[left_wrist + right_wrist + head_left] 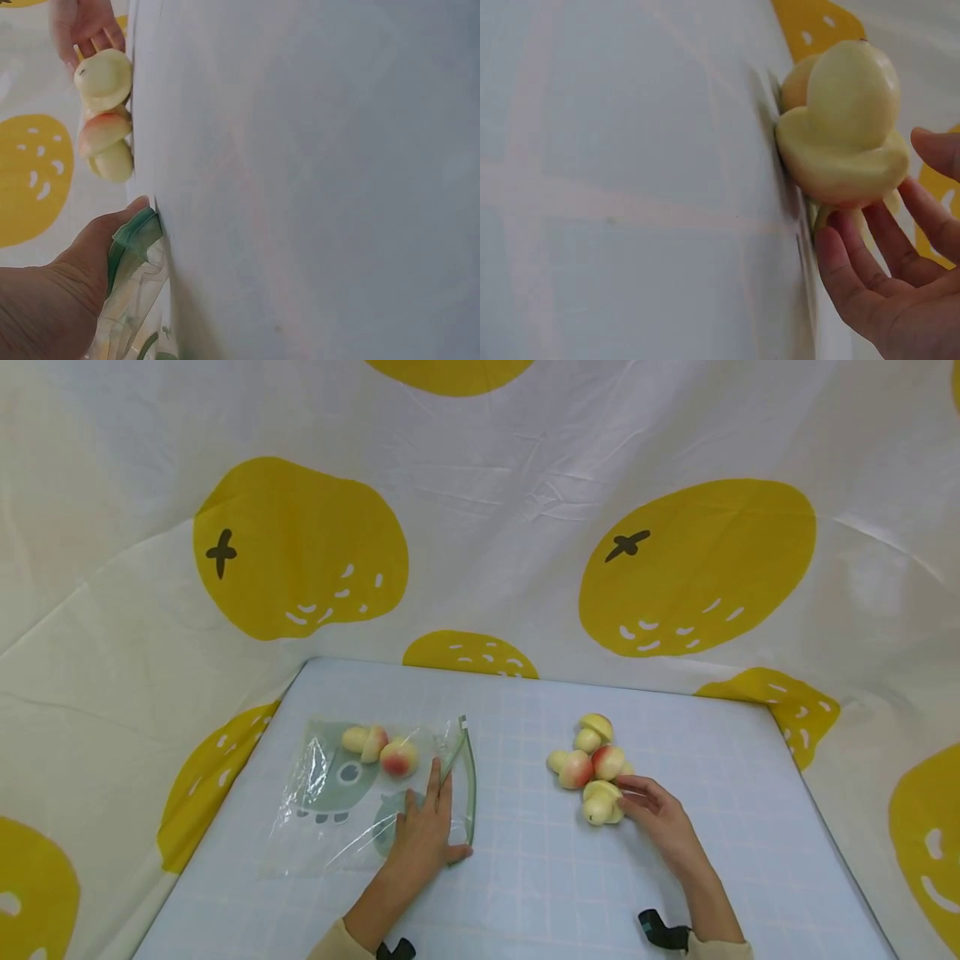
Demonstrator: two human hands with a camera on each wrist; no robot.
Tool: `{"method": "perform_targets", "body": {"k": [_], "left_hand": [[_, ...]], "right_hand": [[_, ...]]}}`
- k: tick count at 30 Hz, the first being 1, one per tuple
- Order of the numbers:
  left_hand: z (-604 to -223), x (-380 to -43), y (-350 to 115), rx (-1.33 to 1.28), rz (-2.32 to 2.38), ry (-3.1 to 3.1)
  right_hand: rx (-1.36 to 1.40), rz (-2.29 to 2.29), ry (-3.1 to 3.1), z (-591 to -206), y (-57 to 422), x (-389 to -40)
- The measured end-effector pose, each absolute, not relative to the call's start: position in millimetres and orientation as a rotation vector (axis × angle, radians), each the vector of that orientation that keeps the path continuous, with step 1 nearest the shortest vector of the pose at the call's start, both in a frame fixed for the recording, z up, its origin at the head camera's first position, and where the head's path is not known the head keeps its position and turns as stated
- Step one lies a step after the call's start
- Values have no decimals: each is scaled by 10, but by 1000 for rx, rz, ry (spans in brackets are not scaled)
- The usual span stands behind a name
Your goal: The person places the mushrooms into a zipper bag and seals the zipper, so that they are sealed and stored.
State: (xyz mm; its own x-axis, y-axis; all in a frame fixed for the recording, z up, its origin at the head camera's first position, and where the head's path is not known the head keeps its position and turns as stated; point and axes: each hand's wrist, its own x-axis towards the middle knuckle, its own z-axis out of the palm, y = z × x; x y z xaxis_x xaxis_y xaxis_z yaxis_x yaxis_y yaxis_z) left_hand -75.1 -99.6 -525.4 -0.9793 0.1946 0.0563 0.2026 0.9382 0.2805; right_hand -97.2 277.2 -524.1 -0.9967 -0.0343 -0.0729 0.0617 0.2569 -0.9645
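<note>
The left hand point(423, 837) lies fingers spread on the zip-seal bag point(358, 797); the right hand point(663, 822), fingers slightly parted, thumb apart, meets the nearest toy mushroom point(602, 802) at its 10 o'clock. A careless nudge there could set the touching, rounded neighbours point(609, 762) rolling. No brand or lettering is readable.

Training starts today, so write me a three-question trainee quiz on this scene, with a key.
1. True or false: the left hand rests on the clear bag.
2. What colour is the bag's zip strip: A red, B green, C black?
3. Fill in: the right hand is at a cluster of pieces shaped like ____.

Key: 1 true; 2 B; 3 mushrooms.
</note>
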Motion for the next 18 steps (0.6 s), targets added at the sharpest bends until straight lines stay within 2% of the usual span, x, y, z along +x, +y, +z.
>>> {"method": "perform_targets", "body": {"k": [18], "left_hand": [[-5276, -755, -996, -295, -461, -3075]], "right_hand": [[53, -1906, 2368, -5319, 2709, -976]]}}
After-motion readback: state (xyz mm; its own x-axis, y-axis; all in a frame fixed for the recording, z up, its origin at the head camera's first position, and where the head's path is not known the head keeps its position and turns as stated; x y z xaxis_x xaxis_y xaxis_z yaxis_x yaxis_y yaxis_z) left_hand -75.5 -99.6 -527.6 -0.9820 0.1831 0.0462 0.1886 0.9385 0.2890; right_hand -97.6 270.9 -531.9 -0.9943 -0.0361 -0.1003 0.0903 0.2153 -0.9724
